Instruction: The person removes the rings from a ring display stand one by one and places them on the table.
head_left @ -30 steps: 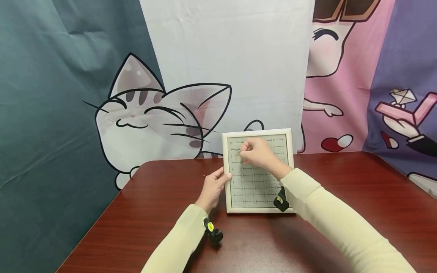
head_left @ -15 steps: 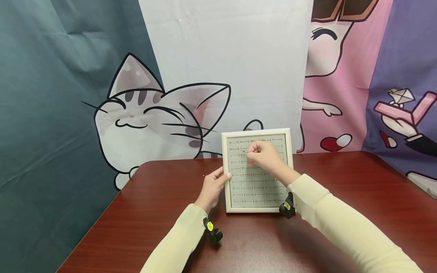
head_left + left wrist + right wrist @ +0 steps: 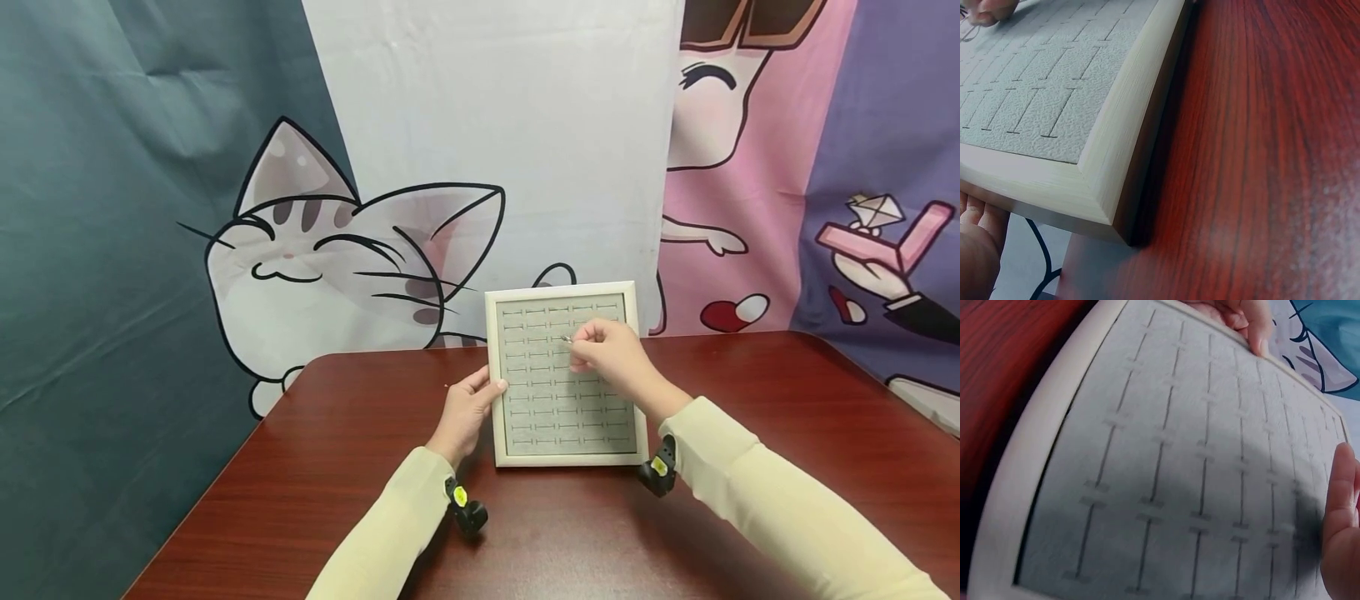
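Observation:
A ring display board (image 3: pixel 567 417), grey and textured with rows of slits inside a pale frame, stands tilted on the table. My left hand (image 3: pixel 462 414) grips its left edge, thumb on the front of the frame and fingers at the side and behind. In front of the upper right part, my right hand (image 3: pixel 617 358) pinches a small shiny ring (image 3: pixel 566 339). A thin loop of that ring (image 3: pixel 967 34) shows at the left wrist view's top corner. In the right wrist view, my right hand's fingers (image 3: pixel 1342 506) appear at the right edge; their tips' hold is hidden there.
The dark red wooden table (image 3: pixel 360 467) spreads around the board. Behind it hangs a cloth backdrop (image 3: pixel 487 100) with a cartoon cat and figures. A black cable (image 3: pixel 1044 256) hangs beyond the table's edge in the left wrist view.
My right hand has moved right and slightly down across the board, carrying the ring. The left hand keeps its grip on the frame.

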Available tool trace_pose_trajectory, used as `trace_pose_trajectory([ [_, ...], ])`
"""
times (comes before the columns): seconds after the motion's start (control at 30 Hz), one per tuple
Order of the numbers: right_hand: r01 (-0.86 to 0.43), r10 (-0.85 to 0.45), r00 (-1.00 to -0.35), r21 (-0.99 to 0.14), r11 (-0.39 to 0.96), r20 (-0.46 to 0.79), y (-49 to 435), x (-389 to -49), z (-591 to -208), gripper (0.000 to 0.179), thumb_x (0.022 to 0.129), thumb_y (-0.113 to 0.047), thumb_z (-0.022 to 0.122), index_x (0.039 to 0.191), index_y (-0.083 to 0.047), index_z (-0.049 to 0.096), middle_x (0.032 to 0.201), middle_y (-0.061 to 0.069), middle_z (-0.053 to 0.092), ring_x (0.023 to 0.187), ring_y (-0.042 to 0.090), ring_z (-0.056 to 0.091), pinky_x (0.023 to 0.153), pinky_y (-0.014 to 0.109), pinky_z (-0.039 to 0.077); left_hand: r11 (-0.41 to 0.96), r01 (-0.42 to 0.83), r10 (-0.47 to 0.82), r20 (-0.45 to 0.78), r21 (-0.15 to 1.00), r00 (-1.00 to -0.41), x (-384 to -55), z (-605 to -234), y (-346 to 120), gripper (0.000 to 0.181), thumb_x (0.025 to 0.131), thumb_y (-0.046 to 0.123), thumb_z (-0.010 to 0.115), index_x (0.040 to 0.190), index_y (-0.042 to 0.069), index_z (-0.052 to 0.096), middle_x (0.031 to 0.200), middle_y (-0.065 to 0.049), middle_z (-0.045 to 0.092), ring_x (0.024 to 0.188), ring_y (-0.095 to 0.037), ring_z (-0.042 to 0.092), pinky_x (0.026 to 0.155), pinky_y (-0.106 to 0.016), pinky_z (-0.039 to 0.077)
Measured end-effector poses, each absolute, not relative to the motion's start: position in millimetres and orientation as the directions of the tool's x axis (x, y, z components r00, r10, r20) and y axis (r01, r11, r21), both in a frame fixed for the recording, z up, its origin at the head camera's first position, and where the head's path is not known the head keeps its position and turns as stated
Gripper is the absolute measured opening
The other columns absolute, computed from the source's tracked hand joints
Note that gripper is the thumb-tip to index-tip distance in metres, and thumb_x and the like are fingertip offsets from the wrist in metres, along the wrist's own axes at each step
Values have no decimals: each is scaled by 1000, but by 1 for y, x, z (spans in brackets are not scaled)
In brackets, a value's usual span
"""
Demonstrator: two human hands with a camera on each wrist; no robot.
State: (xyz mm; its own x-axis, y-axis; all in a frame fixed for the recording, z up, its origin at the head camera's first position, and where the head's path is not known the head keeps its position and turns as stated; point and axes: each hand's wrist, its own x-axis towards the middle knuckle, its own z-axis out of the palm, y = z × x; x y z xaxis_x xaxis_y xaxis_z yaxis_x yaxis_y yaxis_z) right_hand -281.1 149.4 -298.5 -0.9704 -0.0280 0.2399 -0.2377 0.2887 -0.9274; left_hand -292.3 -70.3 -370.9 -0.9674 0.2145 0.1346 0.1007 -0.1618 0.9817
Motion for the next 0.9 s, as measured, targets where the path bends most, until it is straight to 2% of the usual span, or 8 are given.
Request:
trace_pose_trajectory([
  [0.2,-239,-20,-969,-911,336,246,162,-274,-303,3,76,1,51,77,-1,54,67,2,57,64,11,61,66,30,55,-167,108,199,141,980,-970,-300,-380,-70,42,90,11,59,131,4,51,118,-16,62,90,-11,65,83,-28,51],
  [0.4,-234,-9,-969,-904,358,247,172,-263,-311,3,77,0,53,79,2,54,65,0,58,61,11,60,65,30,55,-142,115,197,142,983,-970,-297,-379,-70,42,90,14,60,130,6,53,117,-14,63,92,-13,65,85,-30,50],
  [0.7,-216,18,-972,-920,327,235,191,-251,-326,9,83,-3,57,80,5,52,72,4,56,65,10,60,63,31,56,-136,104,198,130,985,-972,-297,-382,-70,42,90,14,59,131,6,52,116,-13,64,90,-13,65,84,-30,51],
  [0.9,-224,22,-969,-914,339,245,200,-247,-331,5,80,1,53,83,5,52,76,8,57,68,12,61,64,32,56,-130,97,212,123,987,-970,-295,-375,-70,41,91,10,57,131,4,51,118,-16,63,89,-11,65,84,-30,51],
])
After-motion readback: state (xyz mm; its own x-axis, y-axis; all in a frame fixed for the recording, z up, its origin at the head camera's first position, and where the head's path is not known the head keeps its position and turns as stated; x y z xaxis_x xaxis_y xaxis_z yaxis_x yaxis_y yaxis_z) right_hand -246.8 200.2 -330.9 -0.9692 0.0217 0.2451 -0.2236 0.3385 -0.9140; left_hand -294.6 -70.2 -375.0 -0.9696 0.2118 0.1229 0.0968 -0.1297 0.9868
